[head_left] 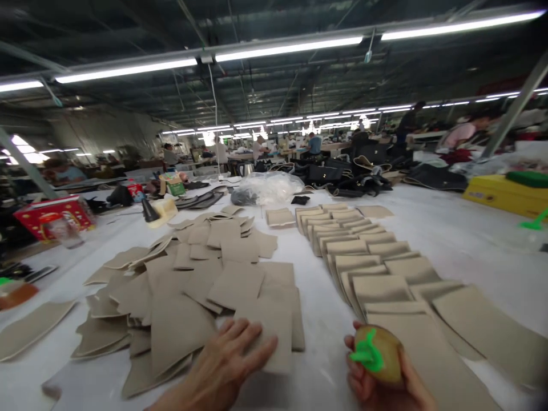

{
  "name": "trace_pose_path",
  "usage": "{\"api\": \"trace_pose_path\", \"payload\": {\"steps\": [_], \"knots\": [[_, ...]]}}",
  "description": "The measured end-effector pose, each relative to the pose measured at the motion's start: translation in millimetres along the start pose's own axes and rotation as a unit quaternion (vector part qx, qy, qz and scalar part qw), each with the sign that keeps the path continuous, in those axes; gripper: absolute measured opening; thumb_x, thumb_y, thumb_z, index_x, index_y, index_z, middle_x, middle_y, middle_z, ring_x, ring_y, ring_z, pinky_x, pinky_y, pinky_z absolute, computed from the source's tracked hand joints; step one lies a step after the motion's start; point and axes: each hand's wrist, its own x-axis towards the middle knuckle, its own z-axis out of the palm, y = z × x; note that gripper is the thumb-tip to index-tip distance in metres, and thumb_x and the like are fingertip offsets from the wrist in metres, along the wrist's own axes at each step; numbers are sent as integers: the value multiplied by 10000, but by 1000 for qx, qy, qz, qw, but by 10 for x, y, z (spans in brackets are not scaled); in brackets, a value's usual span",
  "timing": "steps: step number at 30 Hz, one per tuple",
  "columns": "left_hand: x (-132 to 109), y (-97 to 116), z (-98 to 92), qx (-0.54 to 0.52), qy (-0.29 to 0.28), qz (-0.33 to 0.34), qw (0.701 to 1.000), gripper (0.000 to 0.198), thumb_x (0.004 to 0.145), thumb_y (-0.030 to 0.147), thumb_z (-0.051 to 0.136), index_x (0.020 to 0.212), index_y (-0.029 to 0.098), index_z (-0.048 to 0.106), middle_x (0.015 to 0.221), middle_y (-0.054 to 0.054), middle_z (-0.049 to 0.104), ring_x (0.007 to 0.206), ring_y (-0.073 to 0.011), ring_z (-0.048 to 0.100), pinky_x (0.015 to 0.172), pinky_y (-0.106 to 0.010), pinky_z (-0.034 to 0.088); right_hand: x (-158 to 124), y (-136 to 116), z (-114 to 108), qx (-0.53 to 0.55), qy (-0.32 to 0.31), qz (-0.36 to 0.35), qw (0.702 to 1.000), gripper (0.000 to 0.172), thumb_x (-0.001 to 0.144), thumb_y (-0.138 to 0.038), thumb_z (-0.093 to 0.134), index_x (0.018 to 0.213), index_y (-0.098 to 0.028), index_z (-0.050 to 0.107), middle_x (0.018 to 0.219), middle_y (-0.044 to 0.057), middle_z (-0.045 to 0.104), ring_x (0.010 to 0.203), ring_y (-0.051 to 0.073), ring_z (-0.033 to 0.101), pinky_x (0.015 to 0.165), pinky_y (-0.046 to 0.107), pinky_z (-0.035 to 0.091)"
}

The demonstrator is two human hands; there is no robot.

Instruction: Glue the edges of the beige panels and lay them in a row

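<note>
My left hand lies with its fingers spread on a beige piece at the near edge of a loose heap of flat beige pieces. To the right, my right hand has its fingers wrapped round a yellowish rounded container with a bright green top. Just beyond and beside that hand, folded beige pieces overlap in long rows running away across the white table. Flat, longer beige pieces lie at the near end of the rows.
Farther back are a clear plastic bag and black pieces. A red box and a clear jar stand at the left, a yellow box at the right. People sit in the background.
</note>
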Motion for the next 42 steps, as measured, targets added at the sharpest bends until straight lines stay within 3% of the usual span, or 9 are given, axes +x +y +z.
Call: {"api": "trace_pose_path", "payload": {"steps": [3, 5, 10, 13, 17, 27, 34, 38, 42], "knots": [[-399, 52, 232, -13, -33, 21, 999, 546, 879, 127, 490, 1382, 329, 421, 1334, -75, 536, 1135, -258, 507, 989, -422, 407, -16, 20, 78, -18, 20, -33, 999, 385, 748, -433, 769, 1077, -241, 711, 973, 106, 729, 698, 212, 664, 574, 313, 571], [-492, 99, 240, -46, -52, 1, 998, 471, 881, 246, 557, 1339, 323, 481, 1338, -80, 535, 1136, -279, 517, 983, -438, 424, -8, 31, 95, -52, 32, -71, 996, 357, 731, -379, 795, 1057, -264, 704, 1016, 75, 721, 777, 252, 666, 565, 369, 594], [-293, 275, 47, -177, -66, -165, 968, 266, 930, 343, 481, 1146, 288, 626, 1229, -55, 583, 1092, -216, 551, 965, -353, 457, -73, 9, 229, -87, 33, -121, 988, 338, 733, -319, 801, 1049, -262, 696, 1039, 40, 717, 884, 282, 661, 617, 465, 620], [-152, 397, 58, -196, -69, -218, 953, 599, 775, 477, 669, 1316, 260, 529, 1325, -113, 513, 1186, -291, 497, 997, -412, 439, -148, 2, 323, -45, 31, -107, 993, 307, 748, -337, 787, 1033, -265, 699, 993, 41, 736, 884, 298, 671, 751, 619, 567], [-169, 463, 184, -171, -100, -204, 959, 881, 645, 545, 754, 1422, 295, 421, 1494, -147, 350, 1324, -396, 352, 1048, -545, 360, -199, 113, 380, 4, 27, -36, 999, 232, 774, -371, 769, 965, -248, 719, 986, 56, 750, 920, 313, 683, 931, 679, 434], [-402, 351, 60, -170, -128, -219, 952, 546, 822, 246, 618, 1355, 260, 503, 1476, -108, 390, 1333, -291, 378, 1111, -462, 346, 214, 511, 732, -41, 3, 4, 999, 208, 706, -272, 820, 878, -196, 729, 930, 57, 758, 856, 230, 698, 781, 381, 547], [-444, 280, 57, -119, -153, -181, 964, 440, 860, 121, 489, 1282, 228, 551, 1457, -117, 418, 1277, -290, 439, 1065, -471, 400, 145, 469, 725, -49, 1, 53, 997, 229, 712, -334, 807, 890, -208, 735, 917, 78, 759, 776, 283, 701, 719, 482, 546], [-432, 253, 62, -47, -172, -116, 977, 423, 885, 128, 463, 1300, 179, 529, 1397, -158, 475, 1244, -333, 455, 1010, -511, 428, -4, 442, 693, -42, 26, 64, 997, 250, 693, -340, 819, 893, -212, 738, 924, 83, 760, 795, 288, 700, 701, 469, 544], [-430, 198, 92, -9, -166, -43, 985, 408, 886, 86, 415, 1274, 149, 527, 1313, -165, 525, 1152, -316, 514, 928, -472, 482, 125, 471, 765, -46, 18, 27, 998, 249, 710, -340, 805, 891, -186, 734, 911, 88, 761, 790, 265, 702, 670, 398, 540]]}}
